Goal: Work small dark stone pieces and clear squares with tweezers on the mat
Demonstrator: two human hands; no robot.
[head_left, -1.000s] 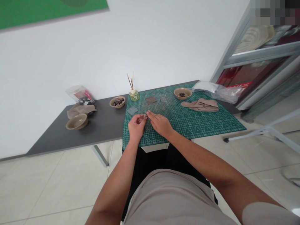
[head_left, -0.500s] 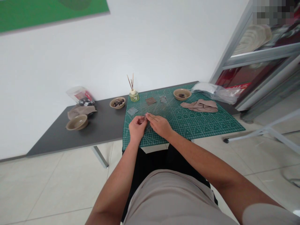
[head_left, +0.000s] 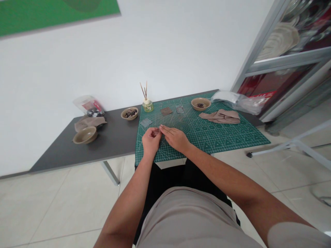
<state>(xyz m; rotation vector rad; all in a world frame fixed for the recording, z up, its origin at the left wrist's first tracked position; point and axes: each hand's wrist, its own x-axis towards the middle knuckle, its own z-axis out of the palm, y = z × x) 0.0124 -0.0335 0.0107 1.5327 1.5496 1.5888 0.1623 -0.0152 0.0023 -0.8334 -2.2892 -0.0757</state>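
Note:
My left hand point(head_left: 151, 139) is curled closed above the near left part of the green cutting mat point(head_left: 217, 136). Meeting it at the fingertips, my right hand point(head_left: 176, 138) has its fingers pressed together. Whatever is pinched between them is too small and too covered to name. Just beyond my left hand lies a clear square piece point(head_left: 146, 122). Farther back on the mat are a brown square piece point(head_left: 166, 111) and another clear, crinkled piece point(head_left: 180, 109).
A reed diffuser point(head_left: 148, 105) stands at the mat's back left. Left of it sit a bowl of dark stones point(head_left: 129, 113) and another bowl point(head_left: 85, 135) beside a cloth point(head_left: 90, 123). Rightward are a bowl point(head_left: 201, 104), a brown cloth point(head_left: 221, 116) and a plastic bag point(head_left: 239, 101).
Both hands stay together in almost the same spot, with only a slight shift of the fingertips to the left. The things on the table have not moved.

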